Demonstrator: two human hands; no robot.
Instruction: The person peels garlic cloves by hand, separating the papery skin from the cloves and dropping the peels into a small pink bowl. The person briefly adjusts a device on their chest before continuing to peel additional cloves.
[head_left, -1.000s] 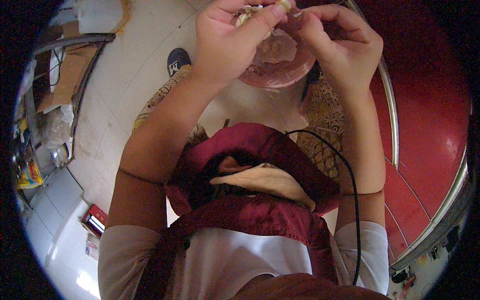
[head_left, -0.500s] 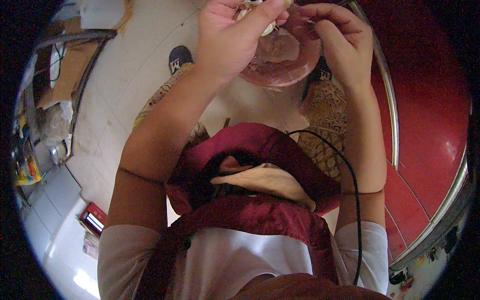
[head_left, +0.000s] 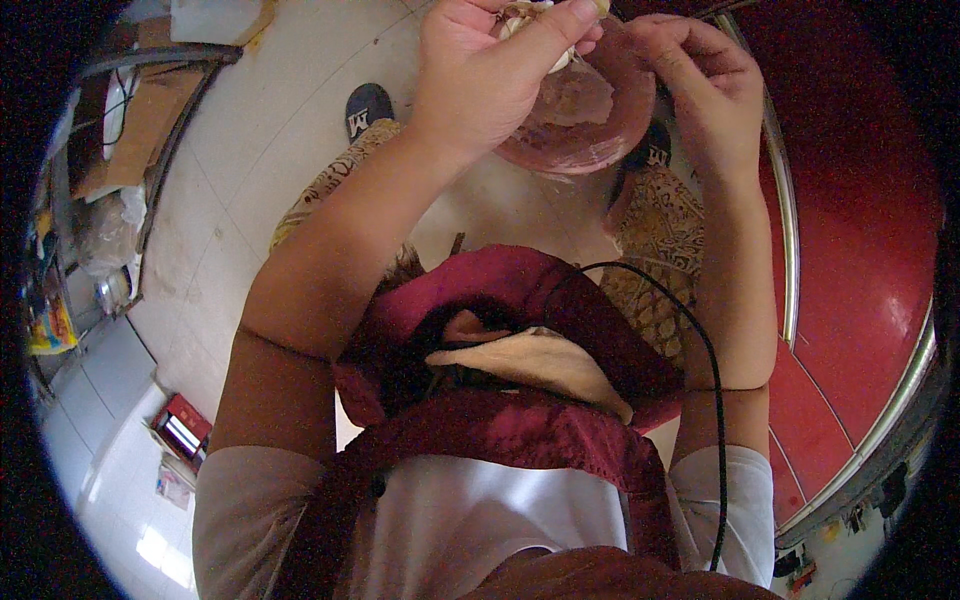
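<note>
At the top of the view my left hand (head_left: 485, 85) is closed around a whitish, papery garlic bulb (head_left: 562, 58), its thumb stretched along the top. Below it is a pinkish, see-through round bowl (head_left: 570, 150). Something pale (head_left: 580, 98) shows inside the bowl, too blurred to name. My right hand (head_left: 705, 75) is by the bowl's right rim, thumb and forefinger pinched together. Whatever lies between those fingertips is too small to make out. What holds the bowl up is hidden.
A red glossy cabinet front (head_left: 850, 200) with a metal edge runs along the right. To the left, a dark-framed shelf holds cardboard (head_left: 150, 130) and plastic bags (head_left: 110, 235). My shoes (head_left: 368, 110) rest on the tiled floor (head_left: 220, 180). A black cable (head_left: 715, 400) crosses my right side.
The view has shifted slightly, with hands and bowl appearing farther right. My right thumb and forefinger have drawn together and up; a small pale bit seen at them earlier no longer shows.
</note>
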